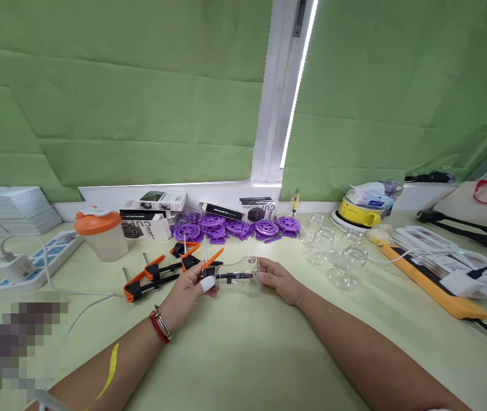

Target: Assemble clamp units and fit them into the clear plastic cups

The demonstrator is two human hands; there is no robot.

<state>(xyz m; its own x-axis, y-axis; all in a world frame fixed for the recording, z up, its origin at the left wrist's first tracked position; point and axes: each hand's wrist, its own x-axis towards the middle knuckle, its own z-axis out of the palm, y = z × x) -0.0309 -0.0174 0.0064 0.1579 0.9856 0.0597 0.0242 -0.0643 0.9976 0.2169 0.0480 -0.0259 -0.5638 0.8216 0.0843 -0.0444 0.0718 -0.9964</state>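
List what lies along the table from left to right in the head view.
Power strip → orange-lidded shaker cup → orange clamps → left hand → clear glass jar → right hand → empty glass jars → long orange bar.

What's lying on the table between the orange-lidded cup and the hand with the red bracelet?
In the head view, black-and-orange clamps lie on the table between the orange-lidded cup and the left hand, with a white cable trailing just below them.

Purple reels [237,227], orange-lidded shaker [101,233], power strip [37,261], empty glass jars [337,251]
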